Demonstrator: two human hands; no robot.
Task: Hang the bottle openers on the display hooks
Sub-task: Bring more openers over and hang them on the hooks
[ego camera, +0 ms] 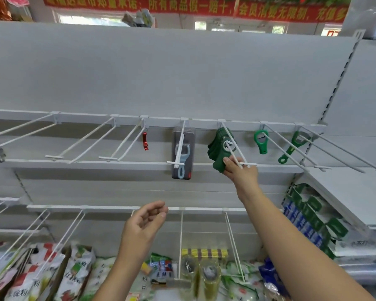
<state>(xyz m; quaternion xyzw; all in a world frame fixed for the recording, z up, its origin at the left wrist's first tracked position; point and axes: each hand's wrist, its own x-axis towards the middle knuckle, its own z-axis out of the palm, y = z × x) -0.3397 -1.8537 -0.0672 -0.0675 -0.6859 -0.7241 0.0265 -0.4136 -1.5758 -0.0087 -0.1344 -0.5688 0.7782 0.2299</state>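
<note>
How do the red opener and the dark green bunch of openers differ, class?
The red opener hangs alone; the green bunch holds several stacked. The red opener is slim; the green bunch is broader. Nobody touches the red opener; the right hand holds the green bunch's front piece. Both hang under the same white rail.
</note>
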